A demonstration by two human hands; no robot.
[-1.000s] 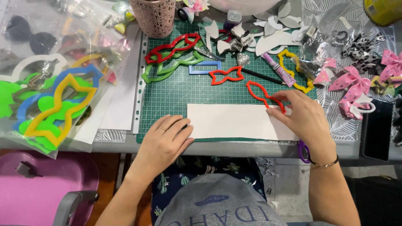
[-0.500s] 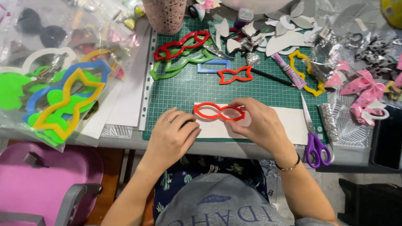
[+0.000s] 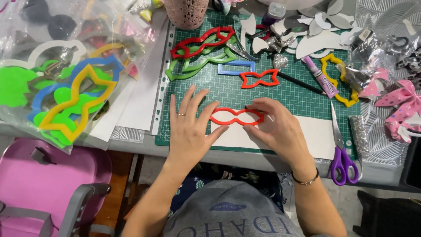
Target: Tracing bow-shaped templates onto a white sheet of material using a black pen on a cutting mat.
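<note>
Positioning step: left hand flat, fingers spread, right hand fingers pinching red bow template onto white sheet; next I need a steady hold for tracing.

The red bow template looks like smooth hard plastic, sitting on matt white paper. The green cutting mat is matt rubbery stuff (gridded). The scissors have shiny metal blades and glossy purple plastic handles.
</note>
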